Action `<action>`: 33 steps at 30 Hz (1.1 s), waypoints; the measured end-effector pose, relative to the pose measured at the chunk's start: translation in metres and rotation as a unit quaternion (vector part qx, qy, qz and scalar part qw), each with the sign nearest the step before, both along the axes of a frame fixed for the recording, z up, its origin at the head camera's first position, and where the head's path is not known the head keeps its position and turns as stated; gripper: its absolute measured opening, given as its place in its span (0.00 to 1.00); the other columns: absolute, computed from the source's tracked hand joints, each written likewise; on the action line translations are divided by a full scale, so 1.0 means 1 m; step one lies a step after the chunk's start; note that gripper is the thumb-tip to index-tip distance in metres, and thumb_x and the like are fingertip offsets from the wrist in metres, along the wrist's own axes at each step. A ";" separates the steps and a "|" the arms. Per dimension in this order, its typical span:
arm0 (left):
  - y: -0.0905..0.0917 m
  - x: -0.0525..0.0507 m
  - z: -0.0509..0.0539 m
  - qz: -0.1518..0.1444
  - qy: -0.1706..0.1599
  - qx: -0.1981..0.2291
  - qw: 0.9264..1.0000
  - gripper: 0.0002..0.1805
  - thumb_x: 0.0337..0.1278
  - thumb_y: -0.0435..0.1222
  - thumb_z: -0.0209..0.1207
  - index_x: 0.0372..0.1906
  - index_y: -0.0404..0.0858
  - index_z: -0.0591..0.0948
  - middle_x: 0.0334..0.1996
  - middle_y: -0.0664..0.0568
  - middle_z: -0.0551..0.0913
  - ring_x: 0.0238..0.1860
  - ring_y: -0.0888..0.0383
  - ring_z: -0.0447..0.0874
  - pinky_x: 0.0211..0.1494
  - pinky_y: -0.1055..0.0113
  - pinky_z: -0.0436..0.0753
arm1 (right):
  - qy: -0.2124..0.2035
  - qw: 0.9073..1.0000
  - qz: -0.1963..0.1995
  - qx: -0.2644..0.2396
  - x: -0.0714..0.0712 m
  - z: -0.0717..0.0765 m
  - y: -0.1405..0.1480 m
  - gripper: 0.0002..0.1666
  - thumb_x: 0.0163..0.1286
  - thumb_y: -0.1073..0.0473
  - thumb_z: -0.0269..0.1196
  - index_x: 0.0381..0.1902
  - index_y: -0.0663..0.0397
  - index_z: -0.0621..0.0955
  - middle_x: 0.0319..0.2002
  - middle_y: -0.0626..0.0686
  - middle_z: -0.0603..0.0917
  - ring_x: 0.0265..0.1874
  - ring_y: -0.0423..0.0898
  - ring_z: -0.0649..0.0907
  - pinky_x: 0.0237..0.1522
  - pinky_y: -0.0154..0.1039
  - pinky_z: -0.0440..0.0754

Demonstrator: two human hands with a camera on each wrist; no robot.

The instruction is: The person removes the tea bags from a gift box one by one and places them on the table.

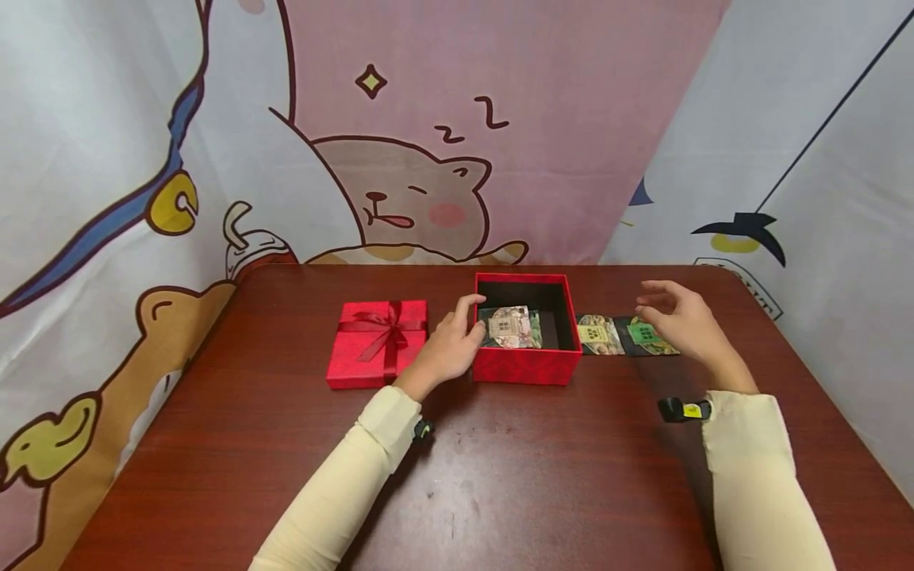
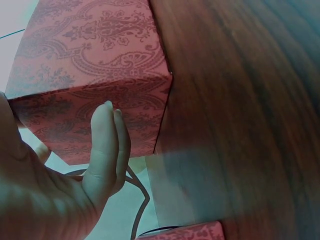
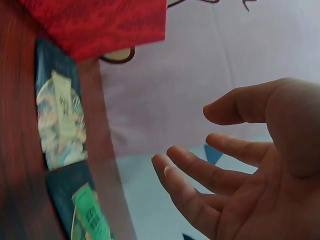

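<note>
My left hand (image 1: 451, 342) is at the left wall of a red gift box (image 1: 527, 369), its thumb and index finger at the rim. In the left wrist view, two fairly straight fingers (image 2: 104, 150) lie along the outside of the patterned box. Inside the box, toward its left, lies a flat packet (image 1: 512, 327) with a printed picture and label. My right hand (image 1: 681, 323) hovers with bent, spread fingers and holds nothing. Near it on the table lie a dark packet with a yellow label (image 1: 598, 335) and another with a green label (image 3: 91, 212), partly hidden by the hand in the head view.
A red lid (image 1: 357, 361) with a ribbon bow lies left of the box. Everything stands on a brown wooden table (image 1: 500, 476). Behind it hangs a cartoon-printed cloth (image 1: 557, 119). A small black device (image 1: 681, 410) is strapped to the right wrist.
</note>
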State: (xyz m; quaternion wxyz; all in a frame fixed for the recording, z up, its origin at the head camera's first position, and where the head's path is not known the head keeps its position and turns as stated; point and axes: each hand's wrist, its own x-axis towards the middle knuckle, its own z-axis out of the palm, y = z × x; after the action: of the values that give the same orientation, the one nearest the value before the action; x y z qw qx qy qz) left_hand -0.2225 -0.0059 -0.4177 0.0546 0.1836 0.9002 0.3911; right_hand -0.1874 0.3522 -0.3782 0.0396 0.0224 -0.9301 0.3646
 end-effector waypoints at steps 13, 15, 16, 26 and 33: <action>0.000 0.000 0.000 0.005 -0.002 0.001 1.000 0.25 0.73 0.45 0.43 0.72 0.55 0.59 0.52 0.41 0.75 0.56 0.47 0.74 0.53 0.45 0.74 | 0.038 0.999 0.013 -0.019 -0.006 0.009 -0.034 0.29 0.73 0.59 0.58 0.68 0.65 0.69 0.53 0.68 0.81 0.38 0.32 0.81 0.32 0.29 0.78; 0.000 0.000 0.001 0.004 -0.001 0.001 1.000 0.26 0.73 0.45 0.43 0.72 0.55 0.59 0.52 0.40 0.75 0.56 0.46 0.74 0.54 0.45 0.74 | 0.042 0.999 0.018 -0.022 -0.006 0.009 -0.038 0.28 0.73 0.60 0.57 0.68 0.66 0.69 0.53 0.68 0.80 0.41 0.41 0.84 0.32 0.29 0.79; 0.000 0.000 0.001 0.004 -0.001 0.000 1.000 0.26 0.73 0.46 0.43 0.72 0.55 0.58 0.52 0.40 0.75 0.56 0.46 0.74 0.53 0.45 0.75 | 0.043 0.999 0.022 -0.024 -0.007 0.010 -0.040 0.28 0.74 0.61 0.57 0.68 0.66 0.69 0.53 0.69 0.80 0.43 0.46 0.84 0.32 0.29 0.79; 0.001 0.001 0.001 0.002 0.004 0.000 1.000 0.26 0.73 0.45 0.43 0.72 0.54 0.59 0.47 0.42 0.75 0.53 0.47 0.75 0.50 0.46 0.75 | 0.043 0.998 0.039 -0.035 -0.009 0.014 -0.060 0.28 0.73 0.62 0.57 0.68 0.66 0.69 0.55 0.69 0.79 0.48 0.62 0.83 0.32 0.30 0.80; 0.000 0.001 0.001 0.002 0.003 -0.002 1.000 0.26 0.73 0.47 0.42 0.72 0.55 0.58 0.48 0.42 0.76 0.53 0.48 0.75 0.51 0.47 0.75 | 0.034 0.997 0.045 -0.045 -0.012 0.017 -0.076 0.27 0.72 0.62 0.58 0.67 0.64 0.70 0.55 0.67 0.79 0.47 0.62 0.84 0.35 0.33 0.80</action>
State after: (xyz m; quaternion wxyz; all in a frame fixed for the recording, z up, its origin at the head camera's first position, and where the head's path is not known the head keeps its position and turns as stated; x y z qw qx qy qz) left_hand -0.2213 -0.0056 -0.4168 0.0514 0.1829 0.9015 0.3888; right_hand -0.1994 0.2759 -0.3612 0.0553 0.0748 -0.9089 0.4064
